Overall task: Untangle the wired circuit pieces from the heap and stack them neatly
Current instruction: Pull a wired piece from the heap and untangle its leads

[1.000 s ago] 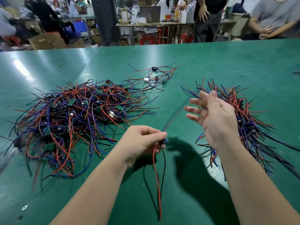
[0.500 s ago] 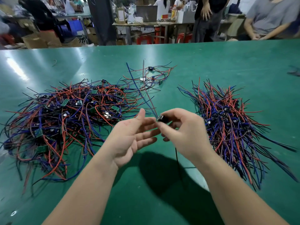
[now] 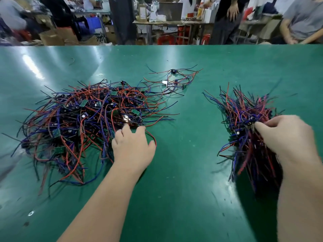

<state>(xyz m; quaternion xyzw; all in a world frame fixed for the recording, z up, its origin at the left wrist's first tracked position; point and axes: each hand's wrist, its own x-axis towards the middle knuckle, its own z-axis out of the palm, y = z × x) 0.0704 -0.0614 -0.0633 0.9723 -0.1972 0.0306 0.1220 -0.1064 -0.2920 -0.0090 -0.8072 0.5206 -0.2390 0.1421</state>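
Where the green table (image 3: 183, 198) runs left, the tangled heap (image 3: 83, 123) of wired circuit pieces sprawls wide: red, blue and black wires looped over each other, small green circuit boards (image 3: 83, 103) showing through, wire ends sticking out on all sides. Left hand (image 3: 133, 149) lies palm down at the heap's near right edge, fingers spread and reaching into the wires, fingertips touching strands; cannot tell if anything is pinched. A red wire (image 3: 153, 138) curves around the hand's right side on the table. Further back, near table centre, a small loose cluster (image 3: 174, 79) of a few wired pieces lies flat, its left wires reaching the heap's far right edge, well apart from the stack. Bare table between the two hands, which are far apart. On the right, the sorted stack (image 3: 248, 123) of wired pieces lies with wires roughly parallel, fanning away at the far end, dark components bunched mid-length. Right hand (image 3: 286, 138) is on the stack's right side, thumb and fingers pinched on a piece at the bundle's middle, forearm covering the near right wires. Background blurred: people, benches, boxes beyond the table's far edge.
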